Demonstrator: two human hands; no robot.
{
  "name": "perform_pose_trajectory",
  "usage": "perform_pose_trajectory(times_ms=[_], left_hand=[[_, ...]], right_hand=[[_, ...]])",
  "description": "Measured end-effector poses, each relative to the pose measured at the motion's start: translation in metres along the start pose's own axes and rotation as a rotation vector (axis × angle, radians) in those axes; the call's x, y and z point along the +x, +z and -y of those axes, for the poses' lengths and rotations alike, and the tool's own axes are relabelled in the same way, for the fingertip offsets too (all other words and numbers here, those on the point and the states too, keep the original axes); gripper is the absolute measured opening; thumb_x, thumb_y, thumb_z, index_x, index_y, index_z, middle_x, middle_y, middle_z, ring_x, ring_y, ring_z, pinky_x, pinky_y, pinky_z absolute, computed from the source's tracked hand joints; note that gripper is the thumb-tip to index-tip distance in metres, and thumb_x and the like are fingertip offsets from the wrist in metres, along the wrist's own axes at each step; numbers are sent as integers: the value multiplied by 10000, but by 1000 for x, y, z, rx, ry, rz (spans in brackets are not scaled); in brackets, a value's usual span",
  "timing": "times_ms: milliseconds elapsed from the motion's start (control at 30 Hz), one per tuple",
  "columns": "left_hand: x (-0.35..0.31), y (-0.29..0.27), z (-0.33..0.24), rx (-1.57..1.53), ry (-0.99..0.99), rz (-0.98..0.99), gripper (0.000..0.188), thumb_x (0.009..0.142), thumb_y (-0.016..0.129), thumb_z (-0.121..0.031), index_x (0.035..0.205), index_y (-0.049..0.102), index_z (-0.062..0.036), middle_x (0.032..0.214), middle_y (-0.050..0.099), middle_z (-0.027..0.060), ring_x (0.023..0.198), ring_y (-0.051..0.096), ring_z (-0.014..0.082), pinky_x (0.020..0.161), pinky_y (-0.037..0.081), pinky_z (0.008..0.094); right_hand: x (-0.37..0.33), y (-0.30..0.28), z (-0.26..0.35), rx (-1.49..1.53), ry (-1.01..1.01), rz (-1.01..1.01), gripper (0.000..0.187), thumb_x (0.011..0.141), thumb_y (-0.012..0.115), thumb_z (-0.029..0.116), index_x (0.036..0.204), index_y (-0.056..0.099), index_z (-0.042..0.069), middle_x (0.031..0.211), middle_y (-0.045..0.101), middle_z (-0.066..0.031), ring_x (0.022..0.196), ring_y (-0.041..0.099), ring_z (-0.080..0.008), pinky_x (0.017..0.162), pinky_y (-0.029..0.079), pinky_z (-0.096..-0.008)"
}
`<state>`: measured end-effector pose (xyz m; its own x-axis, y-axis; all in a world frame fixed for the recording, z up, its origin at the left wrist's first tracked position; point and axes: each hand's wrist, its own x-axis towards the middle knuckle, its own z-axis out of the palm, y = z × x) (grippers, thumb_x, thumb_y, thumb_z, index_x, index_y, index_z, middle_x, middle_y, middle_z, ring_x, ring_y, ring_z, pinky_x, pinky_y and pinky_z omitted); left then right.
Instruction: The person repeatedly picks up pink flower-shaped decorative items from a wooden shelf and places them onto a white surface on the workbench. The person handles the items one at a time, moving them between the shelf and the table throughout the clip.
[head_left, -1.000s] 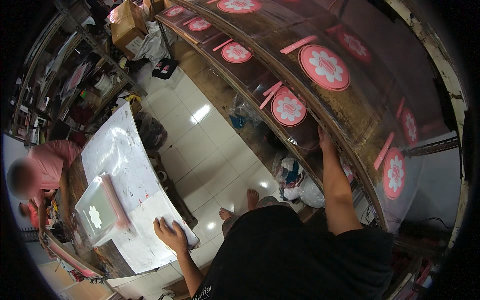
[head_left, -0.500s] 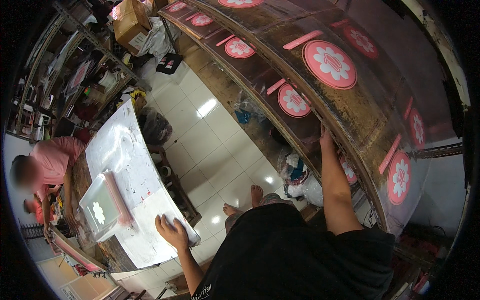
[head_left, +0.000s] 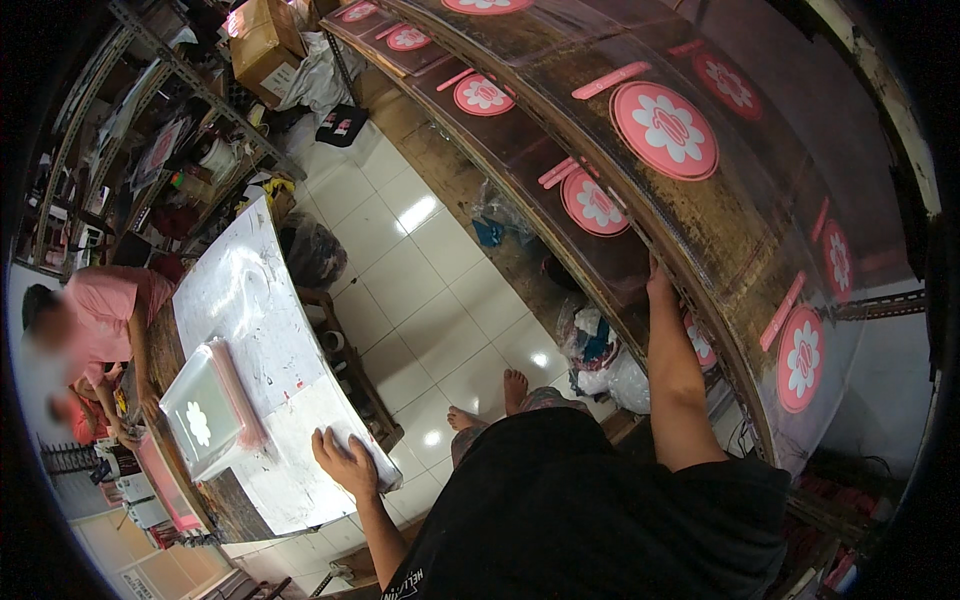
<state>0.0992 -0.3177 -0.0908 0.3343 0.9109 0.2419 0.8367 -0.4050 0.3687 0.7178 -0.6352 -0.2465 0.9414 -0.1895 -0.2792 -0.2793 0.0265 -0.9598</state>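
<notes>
Glossy clear plastic sheets (head_left: 700, 190) with matt pink flower stickers (head_left: 664, 130) cover a worn wooden bench (head_left: 470, 190), a shiny plastic-covered table (head_left: 250, 310) stands on smooth, gleaming floor tiles (head_left: 420, 270), beside cardboard boxes (head_left: 262, 40).

Count taken from the long brown surface (head_left: 700, 215): eight pink round flower labels (head_left: 664, 129) visible on the clear bags lying on it. Left of it, across the floor, one pale work surface (head_left: 245, 300) carries one stack of bags (head_left: 205, 415). Beyond that, two cardboard boxes (head_left: 262, 40).
</notes>
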Motion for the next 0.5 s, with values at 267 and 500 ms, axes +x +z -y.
perform_pose_trajectory(times_ms=[267, 500], left_hand=[[1, 0, 1, -11, 6, 7, 448, 868, 599, -144, 1266, 531, 48, 1409, 424, 257, 1320, 392, 420, 1125, 295, 479], [0, 0, -1, 1, -7, 1, 440, 859, 615, -122, 1257, 543, 51, 1413, 426, 256, 1322, 396, 417, 1118, 309, 482]], right_hand=[[6, 4, 0, -14, -5, -21, 374, 918, 569, 155, 1276, 558, 48, 1331, 549, -178, 1196, 561, -350, 1012, 452, -427], [8, 10, 1, -32, -12, -23, 353, 920, 563, 153, 1255, 573, 42, 1319, 557, -185, 1200, 555, -360, 1013, 449, -432]])
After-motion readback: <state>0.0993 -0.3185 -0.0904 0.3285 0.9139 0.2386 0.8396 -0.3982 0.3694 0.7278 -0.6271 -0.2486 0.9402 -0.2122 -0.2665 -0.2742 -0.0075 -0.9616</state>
